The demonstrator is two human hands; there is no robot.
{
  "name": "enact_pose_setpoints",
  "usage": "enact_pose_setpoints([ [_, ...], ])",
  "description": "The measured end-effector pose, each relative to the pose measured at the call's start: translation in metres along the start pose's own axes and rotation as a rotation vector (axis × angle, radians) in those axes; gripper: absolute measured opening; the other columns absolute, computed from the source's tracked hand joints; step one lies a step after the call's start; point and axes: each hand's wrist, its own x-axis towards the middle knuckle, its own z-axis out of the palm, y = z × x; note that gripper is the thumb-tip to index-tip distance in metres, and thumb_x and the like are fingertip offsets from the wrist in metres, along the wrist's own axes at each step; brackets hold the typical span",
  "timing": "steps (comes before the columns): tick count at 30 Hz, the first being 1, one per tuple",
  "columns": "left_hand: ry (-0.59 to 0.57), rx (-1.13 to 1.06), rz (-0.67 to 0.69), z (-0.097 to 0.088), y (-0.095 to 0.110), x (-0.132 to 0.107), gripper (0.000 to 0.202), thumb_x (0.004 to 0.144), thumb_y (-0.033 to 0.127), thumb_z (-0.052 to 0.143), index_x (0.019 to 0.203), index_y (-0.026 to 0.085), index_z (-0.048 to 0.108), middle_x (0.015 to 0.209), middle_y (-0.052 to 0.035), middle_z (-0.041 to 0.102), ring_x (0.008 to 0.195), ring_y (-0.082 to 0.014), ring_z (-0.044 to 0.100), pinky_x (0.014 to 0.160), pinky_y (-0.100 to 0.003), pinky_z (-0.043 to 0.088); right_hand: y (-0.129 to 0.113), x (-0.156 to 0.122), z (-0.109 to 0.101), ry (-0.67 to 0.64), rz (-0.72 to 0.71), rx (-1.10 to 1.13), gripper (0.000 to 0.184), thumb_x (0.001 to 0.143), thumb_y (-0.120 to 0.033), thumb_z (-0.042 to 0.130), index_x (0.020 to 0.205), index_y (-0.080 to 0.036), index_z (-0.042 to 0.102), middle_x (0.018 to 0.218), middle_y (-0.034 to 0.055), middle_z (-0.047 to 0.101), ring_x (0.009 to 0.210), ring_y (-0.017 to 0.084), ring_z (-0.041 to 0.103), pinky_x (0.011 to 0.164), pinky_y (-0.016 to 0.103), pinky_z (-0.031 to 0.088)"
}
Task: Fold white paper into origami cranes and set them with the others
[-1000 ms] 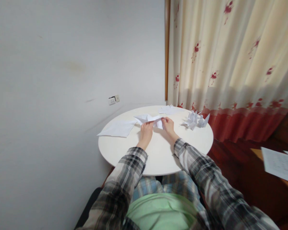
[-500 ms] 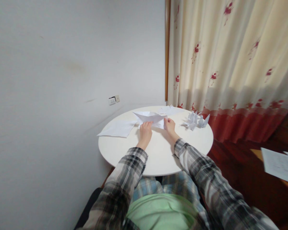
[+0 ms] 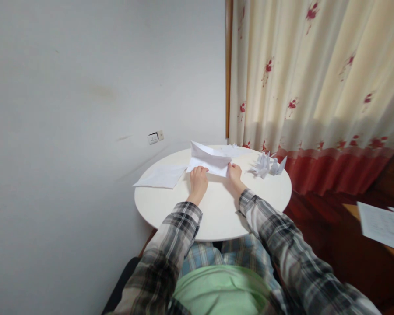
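I sit at a round white table. Both hands hold a partly folded white sheet of paper that stands up off the tabletop. My left hand pinches its near left corner with the fingers curled. My right hand pinches its near right corner. The sheet's far flap is lifted toward the wall.
A flat white sheet lies left of my hands, overhanging the table edge. Several folded paper figures sit at the right of the table, and more paper at the back. A flowered curtain hangs at right. A printed sheet lies on a brown desk.
The paper has opened up and its far flap has risen from a low flat fold. Both hands moved slightly apart along its near edge.
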Motion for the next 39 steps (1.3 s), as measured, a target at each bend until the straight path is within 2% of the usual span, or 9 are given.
enact_pose_setpoints([
  [5,-0.058,-0.002,-0.029,-0.002,0.002,0.0,0.035,0.093,0.01,0.04,0.109,0.018,0.07,0.117,-0.0099,0.069,0.114,-0.0243,0.057,0.101,-0.038,0.041,-0.002,-0.005,-0.003,-0.089,-0.029,-0.181,0.043,0.1,-0.031,0.037,0.105,-0.011,0.074,0.11,0.015,0.077,0.094,0.021,0.071,0.071,0.025,0.045],
  [12,-0.129,0.029,-0.029,-0.005,0.003,-0.001,0.03,0.089,0.01,0.044,0.102,0.018,0.071,0.112,-0.0097,0.069,0.114,-0.025,0.058,0.102,-0.038,0.041,-0.007,-0.015,-0.008,-0.15,-0.055,-0.324,0.04,0.104,-0.032,0.038,0.111,-0.011,0.071,0.119,0.0188,0.073,0.112,0.029,0.068,0.083,0.032,0.045],
  [18,-0.179,0.087,-0.017,-0.005,0.003,-0.001,0.03,0.093,0.017,0.042,0.1,0.016,0.071,0.112,-0.01,0.07,0.113,-0.0252,0.058,0.099,-0.038,0.042,-0.007,-0.016,-0.015,-0.077,-0.051,-0.497,0.028,0.096,-0.019,0.048,0.121,-0.013,0.062,0.124,0.014,0.07,0.115,0.025,0.066,0.085,0.031,0.045],
  [23,-0.222,0.128,-0.03,-0.007,0.005,-0.001,0.032,0.094,0.017,0.041,0.099,0.017,0.072,0.112,-0.0099,0.071,0.113,-0.0239,0.06,0.099,-0.037,0.042,-0.004,-0.017,-0.019,-0.03,-0.122,-0.611,0.033,0.095,-0.009,0.04,0.12,-0.011,0.061,0.122,0.0157,0.068,0.114,0.025,0.064,0.085,0.031,0.043],
  [31,-0.276,0.179,-0.026,-0.004,0.004,0.0,0.04,0.094,0.019,0.037,0.102,0.015,0.075,0.11,-0.013,0.075,0.108,-0.025,0.066,0.091,-0.036,0.046,-0.003,-0.02,-0.015,-0.212,-0.363,-0.733,0.036,0.095,-0.01,0.041,0.115,-0.017,0.07,0.121,0.0107,0.071,0.117,0.024,0.062,0.088,0.03,0.041],
  [39,-0.329,0.072,-0.121,-0.004,0.006,-0.001,0.041,0.095,0.029,0.038,0.099,0.019,0.077,0.106,-0.0119,0.078,0.101,-0.0225,0.072,0.079,-0.03,0.047,-0.011,-0.026,-0.02,-0.293,-0.382,-0.777,0.037,0.096,-0.012,0.042,0.116,-0.015,0.072,0.119,0.0132,0.074,0.112,0.023,0.068,0.086,0.03,0.045],
])
